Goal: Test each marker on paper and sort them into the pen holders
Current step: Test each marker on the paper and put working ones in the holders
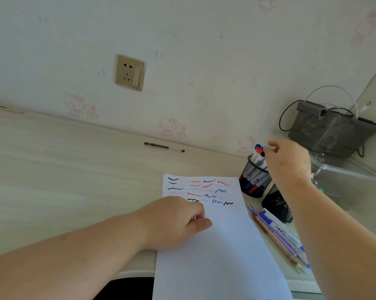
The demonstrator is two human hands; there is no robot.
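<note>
Markers [258, 154] packed in the mesh pen holder [255, 180] at middle right could tip it over if the right hand [287, 161], fingers curled at their tops (holding one or not, I cannot tell), bumps them, while the left hand [176, 219] rests curled on the paper [217, 245].

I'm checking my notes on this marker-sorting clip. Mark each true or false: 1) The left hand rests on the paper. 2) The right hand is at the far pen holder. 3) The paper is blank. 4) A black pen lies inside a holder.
1) True: the left hand rests on the paper.
2) True: the right hand reaches the markers in the far pen holder.
3) False: it bears black, red and blue scribbles.
4) False: the black pen lies on the desk by the wall.
</note>
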